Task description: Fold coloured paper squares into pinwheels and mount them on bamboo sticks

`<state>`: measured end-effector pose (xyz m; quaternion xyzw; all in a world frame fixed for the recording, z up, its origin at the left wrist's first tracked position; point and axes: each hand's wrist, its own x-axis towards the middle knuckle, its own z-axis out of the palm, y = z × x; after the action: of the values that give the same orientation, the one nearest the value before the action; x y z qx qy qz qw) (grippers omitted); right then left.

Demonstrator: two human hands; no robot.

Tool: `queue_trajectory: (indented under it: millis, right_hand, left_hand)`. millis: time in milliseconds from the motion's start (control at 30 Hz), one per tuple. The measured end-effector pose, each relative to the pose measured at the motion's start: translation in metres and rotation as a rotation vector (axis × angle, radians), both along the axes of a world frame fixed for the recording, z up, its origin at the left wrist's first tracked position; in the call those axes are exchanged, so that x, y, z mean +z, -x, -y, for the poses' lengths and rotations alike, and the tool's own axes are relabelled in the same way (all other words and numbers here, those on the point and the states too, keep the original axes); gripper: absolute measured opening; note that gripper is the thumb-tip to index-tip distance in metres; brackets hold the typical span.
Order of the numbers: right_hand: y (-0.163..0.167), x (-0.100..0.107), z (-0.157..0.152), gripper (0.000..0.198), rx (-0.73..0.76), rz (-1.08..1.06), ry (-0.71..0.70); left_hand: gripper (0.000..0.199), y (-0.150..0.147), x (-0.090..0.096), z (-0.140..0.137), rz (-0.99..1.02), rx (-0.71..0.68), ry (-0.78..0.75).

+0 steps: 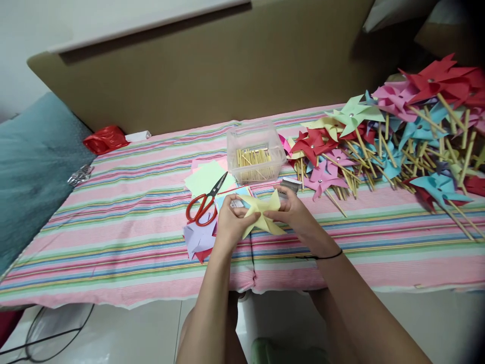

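Both hands hold a yellow paper pinwheel shape [262,216] just above the striped bed cover [132,217]. My left hand [230,222] pinches its left side, and my right hand [293,212] grips its right side with fingers folded toward the centre. Red-handled scissors [204,205] lie just left of my left hand on a stack of coloured paper squares [206,177]. Cut purple and red paper pieces [197,240] lie under my left wrist.
A clear plastic box of wooden sticks [255,154] stands behind the hands. A big pile of finished pinwheels on sticks [397,136] covers the right side. A red bag [105,139] lies at the far left by the headboard [212,65]. A cable [56,333] runs on the floor.
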<state>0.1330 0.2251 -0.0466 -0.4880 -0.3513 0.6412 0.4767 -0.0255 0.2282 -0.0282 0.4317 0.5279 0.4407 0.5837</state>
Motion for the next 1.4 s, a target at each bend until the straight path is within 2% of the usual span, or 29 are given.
queue_trajectory:
  millis: [200, 500, 667, 1067, 1400]
  right_hand:
    - [-0.0006, -0.0043, -0.0007, 0.105, -0.043, -0.036, -0.059]
    - [0.0016, -0.0042, -0.0010, 0.096, -0.129, 0.014, -0.046]
    - [0.0026, -0.0023, -0.0004, 0.094, -0.145, 0.006, -0.042]
    - [0.0021, -0.0027, -0.0004, 0.098, -0.135, 0.013, -0.042]
    - [-0.0003, -0.0035, -0.0014, 0.091, -0.134, 0.009, -0.061]
  left_hand:
    - [0.062, -0.0052, -0.0054, 0.0008, 0.067, 0.051, -0.007]
    - [0.060, -0.0069, -0.0075, 0.0020, 0.112, 0.004, 0.030]
    - [0.062, -0.0069, -0.0088, 0.0018, 0.092, 0.024, 0.038]
    - [0.065, -0.0088, -0.0097, 0.0006, 0.077, 0.067, 0.050]
    - [0.063, -0.0094, -0.0045, 0.0025, 0.111, -0.015, 0.031]
